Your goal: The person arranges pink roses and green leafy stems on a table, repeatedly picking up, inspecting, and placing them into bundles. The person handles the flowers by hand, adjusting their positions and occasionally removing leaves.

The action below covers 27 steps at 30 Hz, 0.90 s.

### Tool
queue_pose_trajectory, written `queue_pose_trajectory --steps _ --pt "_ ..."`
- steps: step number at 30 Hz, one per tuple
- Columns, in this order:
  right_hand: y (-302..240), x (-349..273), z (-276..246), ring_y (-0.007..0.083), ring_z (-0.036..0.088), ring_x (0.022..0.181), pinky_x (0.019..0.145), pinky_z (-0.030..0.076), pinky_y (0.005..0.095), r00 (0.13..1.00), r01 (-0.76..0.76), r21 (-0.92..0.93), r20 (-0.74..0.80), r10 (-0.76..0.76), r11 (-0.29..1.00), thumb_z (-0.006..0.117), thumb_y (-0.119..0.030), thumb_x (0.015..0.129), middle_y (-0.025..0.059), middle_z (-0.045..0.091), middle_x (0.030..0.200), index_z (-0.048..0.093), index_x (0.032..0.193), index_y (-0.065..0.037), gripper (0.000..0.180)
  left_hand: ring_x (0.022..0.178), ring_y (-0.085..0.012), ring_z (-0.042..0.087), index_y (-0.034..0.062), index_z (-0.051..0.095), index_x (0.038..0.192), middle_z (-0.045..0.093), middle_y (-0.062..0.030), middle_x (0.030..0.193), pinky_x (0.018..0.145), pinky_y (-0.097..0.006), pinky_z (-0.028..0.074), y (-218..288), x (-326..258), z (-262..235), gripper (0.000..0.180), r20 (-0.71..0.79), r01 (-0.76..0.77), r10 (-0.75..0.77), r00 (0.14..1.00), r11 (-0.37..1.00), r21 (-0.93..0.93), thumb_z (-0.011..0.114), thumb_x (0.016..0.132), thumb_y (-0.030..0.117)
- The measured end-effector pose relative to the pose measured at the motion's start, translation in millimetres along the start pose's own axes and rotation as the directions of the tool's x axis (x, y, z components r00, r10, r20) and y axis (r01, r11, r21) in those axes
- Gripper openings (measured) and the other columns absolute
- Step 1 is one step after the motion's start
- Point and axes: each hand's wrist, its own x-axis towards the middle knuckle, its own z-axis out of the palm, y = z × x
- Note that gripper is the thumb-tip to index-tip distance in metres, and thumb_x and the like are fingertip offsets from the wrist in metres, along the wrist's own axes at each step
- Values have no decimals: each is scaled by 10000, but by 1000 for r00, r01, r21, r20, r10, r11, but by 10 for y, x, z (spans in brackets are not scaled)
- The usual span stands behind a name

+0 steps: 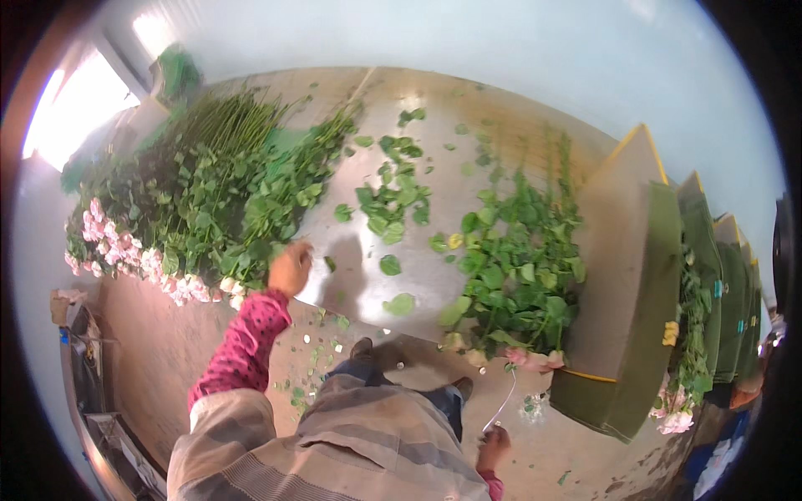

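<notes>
My left hand [290, 267], in a pink dotted sleeve, is at the near right edge of a large heap of roses [209, 184]. Its fingers are blurred among the leaves, so I cannot tell whether they grip a stem. Pale pink blooms [142, 259] hang over the table's near edge, and the stems point away from me. Low on the right, my right hand [494, 447] is closed on the lower end of a thin white strip [501, 405]. The strip curves up toward a smaller bunch of roses [522, 275] lying at the table's right side.
Loose leaves [393, 200] are scattered over the shiny metal table [359, 292]. An upright board with green cloth [652, 309] stands at the right, with more green sheets and roses beyond it. Leaf scraps litter the floor [167, 351]. A metal frame [92, 392] stands at the left.
</notes>
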Motion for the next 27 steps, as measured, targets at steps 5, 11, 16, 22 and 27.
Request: queue_pose_trajectory --steps 5,11,16,22,27 --pt "-1287 -229 1771 106 559 616 554 452 248 887 382 -135 333 -321 914 557 -168 935 53 618 734 636 992 21 213 1054 -394 548 29 524 1186 599 -167 1123 900 -458 447 -996 659 -367 462 -103 151 -119 988 905 398 652 830 294" --pt "-2633 -426 3428 103 576 717 651 475 254 703 472 155 528 -477 868 572 -128 933 52 633 813 617 1046 9 184 1052 -339 598 59 432 1238 606 -158 1129 807 -449 507 -1200 945 -387 619 252 178 -340 906 846 502 706 779 371" --pt "-2786 -527 4389 108 586 747 647 484 240 623 192 224 724 -295 956 570 -144 949 54 621 927 555 1154 -1 251 995 -350 613 70 412 1245 595 -183 1111 731 -444 536 -707 848 -608 565 254 35 -164 953 895 445 683 800 289" --pt "-2782 -139 5157 276 579 1125 938 433 359 699 328 -111 697 -161 938 558 -284 939 198 592 1238 509 1249 48 457 1082 -410 546 92 603 1193 585 -244 1136 951 -421 439 -792 514 40 350 183 -43 72 980 987 -158 608 847 149" --pt "-2751 74 5322 257 626 960 888 446 350 713 232 -39 687 -142 972 583 -245 925 211 617 1140 501 1248 85 469 1038 -400 576 42 500 1267 601 -238 1113 904 -430 459 -875 434 396 447 45 268 -268 962 908 -322 614 846 141"
